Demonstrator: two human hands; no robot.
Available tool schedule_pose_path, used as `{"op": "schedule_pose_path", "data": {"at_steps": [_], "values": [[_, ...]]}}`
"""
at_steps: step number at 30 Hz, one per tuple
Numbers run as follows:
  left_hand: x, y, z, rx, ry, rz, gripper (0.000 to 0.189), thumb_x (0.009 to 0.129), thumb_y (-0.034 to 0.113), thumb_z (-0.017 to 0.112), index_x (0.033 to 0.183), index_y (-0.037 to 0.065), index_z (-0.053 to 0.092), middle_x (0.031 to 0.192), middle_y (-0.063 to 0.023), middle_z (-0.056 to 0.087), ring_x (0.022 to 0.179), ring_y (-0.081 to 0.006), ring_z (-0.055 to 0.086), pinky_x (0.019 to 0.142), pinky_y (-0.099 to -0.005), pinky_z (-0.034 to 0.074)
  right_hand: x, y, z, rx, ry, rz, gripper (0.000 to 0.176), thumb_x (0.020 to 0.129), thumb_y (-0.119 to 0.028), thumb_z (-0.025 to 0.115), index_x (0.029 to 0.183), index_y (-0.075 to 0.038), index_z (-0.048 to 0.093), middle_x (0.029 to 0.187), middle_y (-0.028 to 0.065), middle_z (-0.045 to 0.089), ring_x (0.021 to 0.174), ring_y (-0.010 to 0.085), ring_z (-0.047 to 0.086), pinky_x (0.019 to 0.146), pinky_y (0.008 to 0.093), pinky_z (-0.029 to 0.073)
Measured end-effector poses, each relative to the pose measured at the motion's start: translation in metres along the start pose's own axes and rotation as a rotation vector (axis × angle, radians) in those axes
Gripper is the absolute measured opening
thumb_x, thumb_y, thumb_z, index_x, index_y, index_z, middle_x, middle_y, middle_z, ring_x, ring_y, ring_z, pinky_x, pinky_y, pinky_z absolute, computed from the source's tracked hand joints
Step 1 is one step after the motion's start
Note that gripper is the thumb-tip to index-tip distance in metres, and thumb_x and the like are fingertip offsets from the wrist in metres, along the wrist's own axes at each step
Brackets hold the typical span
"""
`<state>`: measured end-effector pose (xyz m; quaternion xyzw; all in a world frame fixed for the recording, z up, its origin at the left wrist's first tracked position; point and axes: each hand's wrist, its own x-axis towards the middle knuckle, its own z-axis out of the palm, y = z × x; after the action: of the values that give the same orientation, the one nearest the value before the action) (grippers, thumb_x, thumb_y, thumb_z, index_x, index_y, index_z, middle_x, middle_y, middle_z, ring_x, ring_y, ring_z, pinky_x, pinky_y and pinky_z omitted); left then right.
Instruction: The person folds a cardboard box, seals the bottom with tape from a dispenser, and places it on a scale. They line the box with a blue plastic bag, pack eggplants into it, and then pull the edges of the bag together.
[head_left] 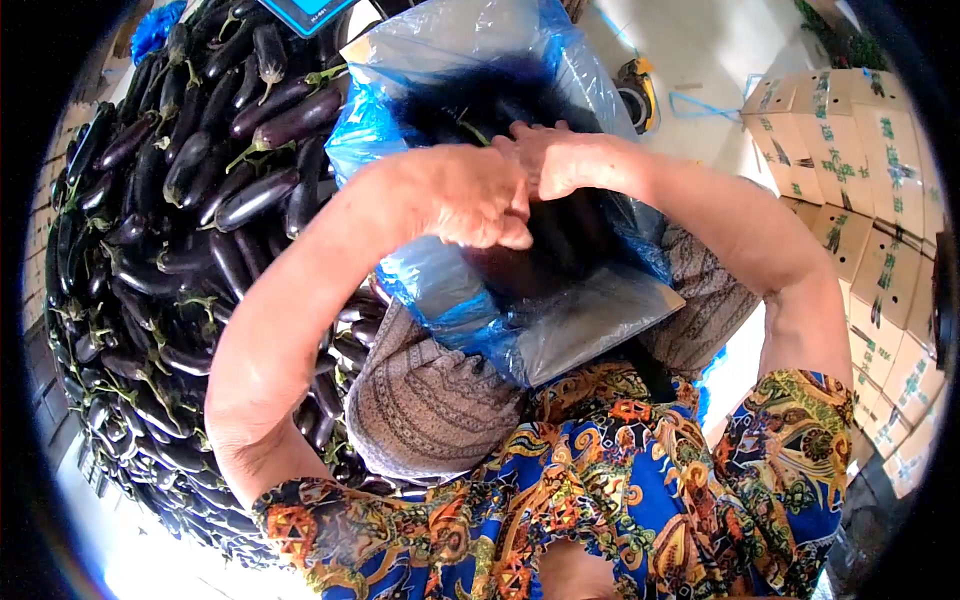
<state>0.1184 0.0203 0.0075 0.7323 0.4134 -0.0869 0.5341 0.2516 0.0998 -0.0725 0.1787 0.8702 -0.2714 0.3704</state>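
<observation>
Both my hands are over a cardboard box [595, 325] lined with a blue plastic bag [470, 335]. Dark eggplants [570, 235] lie inside, hard to separate in shadow. My left hand [478, 195] is bent over the box's middle, its fingers curled; whatever they hold, if anything, is hidden. Close against it, my right hand [565, 160] reaches over the eggplants with its fingers partly stretched out. A green stalk [473, 132] shows just beyond the left hand.
A large heap of eggplants [255, 200] fills my left side. Printed cartons [850, 150] are stacked at the right. Beyond the box are a tape roll [637, 95] on the floor and a blue-edged device [308, 12]. My knee [430, 410] is beside the box.
</observation>
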Motion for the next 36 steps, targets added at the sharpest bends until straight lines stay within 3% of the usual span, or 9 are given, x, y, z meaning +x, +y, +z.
{"op": "schedule_pose_path", "data": {"at_steps": [2,6,11,16,19,24,29,33,36], "values": [[0.01,-0.004,0.0,0.006,-0.008,-0.189,0.034,0.088,0.036,0.062,0.08,0.003,0.066,0.072,-0.0166,0.065,0.072,-0.0343,0.064,0.065,-0.0448,0.048,0.004,-0.004,0.002,0.013,0.01,0.017,0.074,0.082,-0.044,0.064,0.138,-0.004,0.036,0.135,0.0259,0.042,0.123,0.0446,0.047,0.097,0.0642,0.036],[0.049,-0.016,0.037,0.014,-0.053,-0.053,0.043,0.087,0.045,0.06,0.079,0.004,0.066,0.074,-0.0176,0.066,0.075,-0.0357,0.065,0.066,-0.0472,0.051,-0.002,0.004,0.005,-0.094,-0.01,-0.021,0.084,0.078,-0.043,0.069,0.144,-0.007,0.03,0.142,0.0256,0.037,0.132,0.0397,0.038,0.104,0.0562,0.035],[0.03,-0.034,0.066,0.355,0.267,0.102,0.039,0.075,0.045,0.072,0.086,0.009,0.064,0.071,-0.0117,0.065,0.079,-0.0336,0.065,0.071,-0.0476,0.051,-0.013,0.007,-0.01,0.049,-0.109,0.016,0.097,0.082,-0.057,0.058,0.15,-0.002,0.016,0.154,0.0282,0.015,0.142,0.0407,0.02,0.116,0.0449,0.022],[-0.008,-0.025,0.079,0.449,0.749,-0.05,0.044,0.06,0.02,0.081,0.098,0.01,0.063,0.106,-0.0057,0.059,0.107,-0.028,0.052,0.088,-0.0444,0.043,-0.02,0.004,-0.002,-0.119,-0.016,-0.026,0.09,0.077,-0.048,0.069,0.141,0.0,0.029,0.145,0.0264,0.031,0.134,0.0399,0.032,0.105,0.0519,0.03],[-0.015,-0.035,0.081,0.438,0.963,-0.091,0.032,0.066,0.015,0.077,0.095,0.009,0.064,0.106,-0.0074,0.06,0.109,-0.0291,0.052,0.092,-0.0441,0.041,-0.028,-0.017,0.016,-0.215,0.148,-0.004,0.079,0.07,-0.039,0.08,0.127,0.002,0.045,0.135,0.0238,0.045,0.122,0.0382,0.045,0.092,0.056,0.038],[0.004,-0.04,0.089,0.402,0.928,-0.013,0.025,0.071,0.013,0.074,0.094,0.008,0.065,0.103,-0.0081,0.062,0.113,-0.029,0.051,0.097,-0.0439,0.038,-0.027,-0.017,0.024,-0.24,0.213,-0.011,0.082,0.069,-0.038,0.081,0.129,0.003,0.044,0.136,0.0252,0.044,0.123,0.0393,0.044,0.095,0.0564,0.035],[-0.038,-0.038,0.102,0.046,1.246,0.08,0.024,0.08,0.005,0.067,0.104,0.003,0.065,0.108,-0.0127,0.064,0.099,-0.0324,0.061,0.087,-0.0393,0.05,-0.035,-0.001,0.025,-0.134,0.28,-0.059,0.086,0.07,-0.047,0.077,0.132,0.001,0.044,0.135,0.025,0.044,0.126,0.0418,0.04,0.101,0.0553,0.033],[-0.089,-0.06,0.163,-0.454,1.576,-0.304,0.015,0.09,0.001,0.059,0.102,0.003,0.067,0.103,-0.0052,0.068,0.088,-0.0128,0.062,0.078,-0.025,0.049,-0.058,0.005,-0.013,0.001,0.586,-0.166,0.066,0.087,-0.035,0.066,0.132,0.006,0.041,0.128,0.0288,0.048,0.119,0.0416,0.048,0.1,0.0455,0.04],[-0.108,-0.089,0.227,-0.623,1.712,-0.693,0.016,0.087,0.005,0.062,0.102,0.003,0.067,0.09,-0.0099,0.068,0.081,-0.0209,0.064,0.076,-0.0307,0.05,-0.064,0.0,-0.034,0.079,0.741,-0.226,0.047,0.085,-0.025,0.067,0.123,0.0,0.052,0.114,0.0212,0.059,0.104,0.0392,0.058,0.088,0.0409,0.048]]}}
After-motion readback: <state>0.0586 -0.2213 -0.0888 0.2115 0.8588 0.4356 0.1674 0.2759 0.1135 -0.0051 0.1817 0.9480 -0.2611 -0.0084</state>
